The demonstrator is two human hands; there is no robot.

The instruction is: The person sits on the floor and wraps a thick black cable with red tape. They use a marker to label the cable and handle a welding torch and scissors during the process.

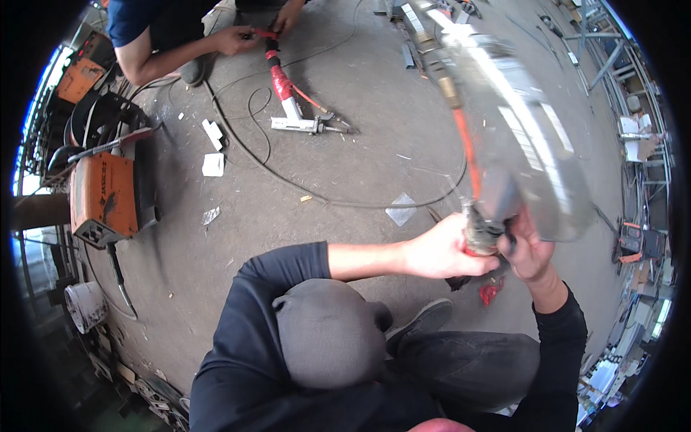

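My left hand (450, 248) is closed round a dark, ragged cylindrical cable end (484, 232), out in front of my right knee. On the other side of it my right hand (531, 250) has its fingers curled in, pinching at the same end. From there an orange hose (468, 147) runs up to brass-coloured fittings (449, 90). Beside the hose a long white and silvery form (533, 115) is smeared by motion; its kind cannot be made out. Red scraps (491, 291) lie on the floor just below my hands.
At the upper left a co-worker's hands (241, 41) hold a red-wrapped torch-like tool (288, 101). A thick black cable (252, 162) curves over the floor. An orange machine (106, 189) and a white bucket (86, 306) stand left; metal racks (637, 65) line the right.
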